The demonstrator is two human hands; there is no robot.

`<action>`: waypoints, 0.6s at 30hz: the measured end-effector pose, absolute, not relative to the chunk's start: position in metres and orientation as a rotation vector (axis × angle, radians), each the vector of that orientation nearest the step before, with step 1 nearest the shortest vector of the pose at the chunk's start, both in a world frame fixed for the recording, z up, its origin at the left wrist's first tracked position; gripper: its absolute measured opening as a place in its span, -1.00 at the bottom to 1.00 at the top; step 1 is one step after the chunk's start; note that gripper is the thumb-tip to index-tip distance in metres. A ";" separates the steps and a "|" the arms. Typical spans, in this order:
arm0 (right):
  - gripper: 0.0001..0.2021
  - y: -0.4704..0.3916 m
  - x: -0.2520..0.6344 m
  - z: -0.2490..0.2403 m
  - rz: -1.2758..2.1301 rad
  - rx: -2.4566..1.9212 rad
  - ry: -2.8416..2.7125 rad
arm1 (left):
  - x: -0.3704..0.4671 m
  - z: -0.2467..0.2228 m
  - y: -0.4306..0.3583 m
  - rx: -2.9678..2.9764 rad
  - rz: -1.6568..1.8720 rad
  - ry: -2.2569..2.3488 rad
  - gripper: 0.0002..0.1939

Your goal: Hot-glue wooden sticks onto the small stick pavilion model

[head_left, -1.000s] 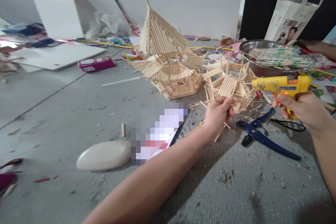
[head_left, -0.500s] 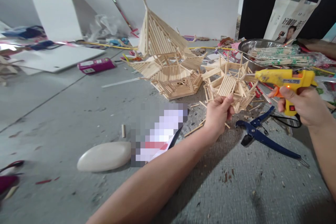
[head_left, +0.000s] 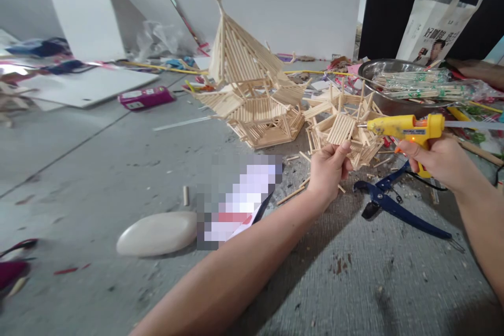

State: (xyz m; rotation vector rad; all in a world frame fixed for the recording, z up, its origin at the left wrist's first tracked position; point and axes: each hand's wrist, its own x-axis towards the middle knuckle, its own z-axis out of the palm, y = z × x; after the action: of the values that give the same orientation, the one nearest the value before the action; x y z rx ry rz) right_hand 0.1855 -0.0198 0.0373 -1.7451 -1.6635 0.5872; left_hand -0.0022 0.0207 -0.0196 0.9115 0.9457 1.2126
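Observation:
My left hand [head_left: 329, 167] pinches the lower edge of a small panel of wooden sticks [head_left: 340, 129] laid side by side. Behind that panel, and partly hidden by it, stands a small framework of wooden sticks [head_left: 364, 151]. A yellow hot glue gun [head_left: 397, 126] is gripped in my right hand [head_left: 443, 161], a finger by its orange trigger. Its nozzle points left, close to the panel's upper right corner; whether they touch I cannot tell. To the left sits a larger stick model [head_left: 268, 135], with a pointed stick roof [head_left: 240, 55] behind it.
Blue cutters [head_left: 401, 210] lie open on the floor below my hands. Farther left are a pale oval object [head_left: 157, 234] and a purple packet [head_left: 146, 98]. A steel bowl [head_left: 372, 84] and bagged sticks [head_left: 411, 84] are at the back right, near a white bag [head_left: 435, 21].
My right hand has brought the glue gun left and slightly down, so its nozzle is now near the stick panel. My left hand and the panel stay almost in place.

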 end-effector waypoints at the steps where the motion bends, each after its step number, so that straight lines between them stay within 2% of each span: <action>1: -0.57 -0.019 0.184 0.037 0.569 -1.757 -1.678 | -0.002 -0.020 0.021 0.914 1.215 0.941 -0.67; 18: -0.60 -0.014 0.178 0.032 0.558 -1.719 -1.674 | 0.000 -0.019 0.019 0.927 1.220 0.952 -0.68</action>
State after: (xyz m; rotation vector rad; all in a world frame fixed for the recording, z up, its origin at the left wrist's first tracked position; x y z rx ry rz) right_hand 0.1778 -0.0140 0.0322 -1.7189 -1.6739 0.5579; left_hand -0.0003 0.0191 -0.0188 0.9272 0.9516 1.2200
